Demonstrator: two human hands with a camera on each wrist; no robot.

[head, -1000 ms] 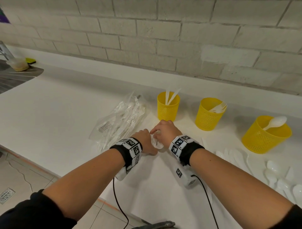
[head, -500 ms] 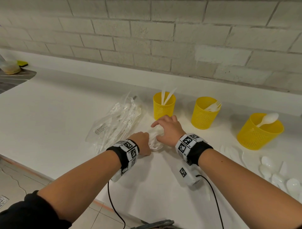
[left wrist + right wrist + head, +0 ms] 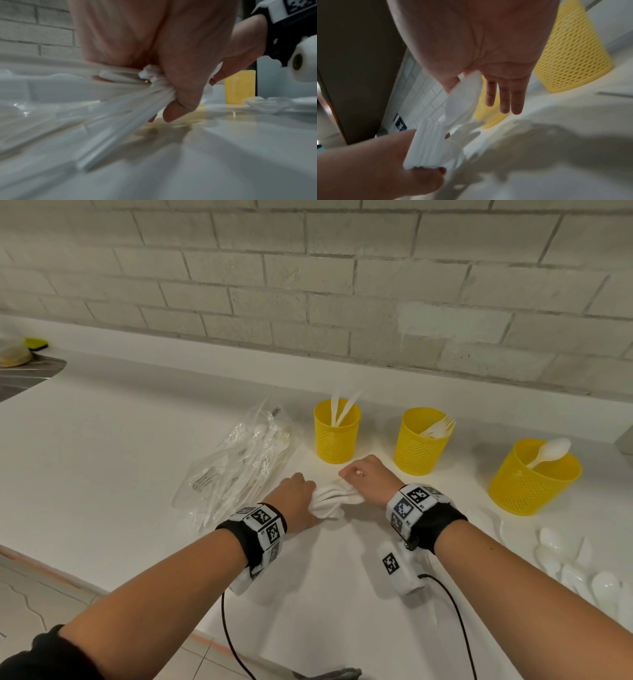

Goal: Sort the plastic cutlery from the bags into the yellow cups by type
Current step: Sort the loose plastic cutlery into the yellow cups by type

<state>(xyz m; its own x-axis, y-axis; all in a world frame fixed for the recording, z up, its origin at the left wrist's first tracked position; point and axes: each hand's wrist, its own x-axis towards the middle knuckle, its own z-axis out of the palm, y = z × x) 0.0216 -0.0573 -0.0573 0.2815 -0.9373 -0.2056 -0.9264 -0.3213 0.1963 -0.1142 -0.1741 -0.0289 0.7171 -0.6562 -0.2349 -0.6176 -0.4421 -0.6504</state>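
My left hand [image 3: 303, 496] grips a bundle of white plastic cutlery [image 3: 330, 503] low over the counter; the left wrist view shows its fingers [image 3: 178, 94] curled round the bundle [image 3: 154, 83]. My right hand [image 3: 351, 474] pinches one white utensil [image 3: 464, 97] at the bundle's right end, its other fingers [image 3: 505, 100] straight. Behind stand three yellow cups: one with knives [image 3: 337, 440], one with forks [image 3: 421, 450], one with a spoon [image 3: 532, 484]. A clear bag of cutlery [image 3: 236, 467] lies to the left.
Several loose white spoons [image 3: 582, 566] lie on the white counter [image 3: 120, 457] at the right. A sink edge [image 3: 27, 374] is at the far left. A brick wall runs behind the cups. The counter's front edge is near my forearms, with a black cable hanging over it.
My hands have drawn slightly apart, the right one shifting right while it pinches one piece. The left hand keeps its grip on the bundle.
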